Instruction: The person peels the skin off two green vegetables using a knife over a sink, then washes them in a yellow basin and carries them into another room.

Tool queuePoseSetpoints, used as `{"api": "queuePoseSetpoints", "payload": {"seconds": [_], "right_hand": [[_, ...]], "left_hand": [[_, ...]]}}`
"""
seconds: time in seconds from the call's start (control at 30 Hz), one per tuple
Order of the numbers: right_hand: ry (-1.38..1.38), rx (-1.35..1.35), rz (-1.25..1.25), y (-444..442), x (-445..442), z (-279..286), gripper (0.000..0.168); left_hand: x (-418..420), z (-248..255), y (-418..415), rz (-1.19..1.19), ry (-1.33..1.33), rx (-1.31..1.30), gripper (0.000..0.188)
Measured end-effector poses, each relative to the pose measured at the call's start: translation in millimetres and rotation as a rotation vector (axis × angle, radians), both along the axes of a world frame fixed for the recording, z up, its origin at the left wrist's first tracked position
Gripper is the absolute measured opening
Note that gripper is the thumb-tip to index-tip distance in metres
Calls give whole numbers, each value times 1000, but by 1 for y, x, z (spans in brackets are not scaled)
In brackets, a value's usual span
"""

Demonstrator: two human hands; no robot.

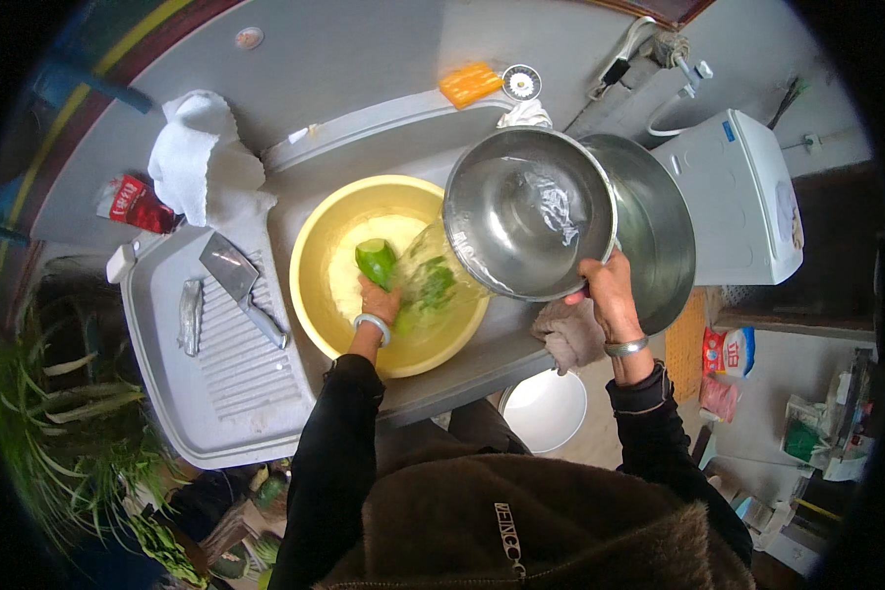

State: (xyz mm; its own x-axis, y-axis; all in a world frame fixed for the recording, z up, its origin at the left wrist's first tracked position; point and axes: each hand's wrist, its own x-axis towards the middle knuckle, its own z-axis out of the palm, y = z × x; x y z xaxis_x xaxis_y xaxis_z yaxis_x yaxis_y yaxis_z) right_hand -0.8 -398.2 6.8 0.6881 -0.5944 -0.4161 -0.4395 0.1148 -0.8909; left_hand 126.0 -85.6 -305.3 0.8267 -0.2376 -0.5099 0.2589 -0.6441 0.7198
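Observation:
My left hand [380,301] is inside a yellow plastic basin [304,302], gripping a green vegetable [375,258] with a pale cut end. My right hand [611,287] grips the near rim of a stainless steel bowl [520,214], which is tilted towards the basin. Water [446,269] streams from the bowl's left rim into the basin. More green [436,280] shows blurred through the stream; its kind is unclear. Partly hidden behind the bowl, a larger metal pot [653,221] holds liquid.
Left on the ribbed drainboard [254,391] lie a cleaver [242,286] and a grey object [190,317]. A white cloth [199,158] is behind them. A brownish cloth [571,332] hangs at the sink's front edge, above a white bucket [549,413]. A white appliance [730,199] stands right.

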Motion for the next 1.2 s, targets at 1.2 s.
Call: {"api": "queuePoseSetpoints", "payload": {"seconds": [1.2], "right_hand": [[47, 429, 404, 163, 30, -38, 35]], "left_hand": [[-96, 255, 103, 530, 388, -1063, 57]]}}
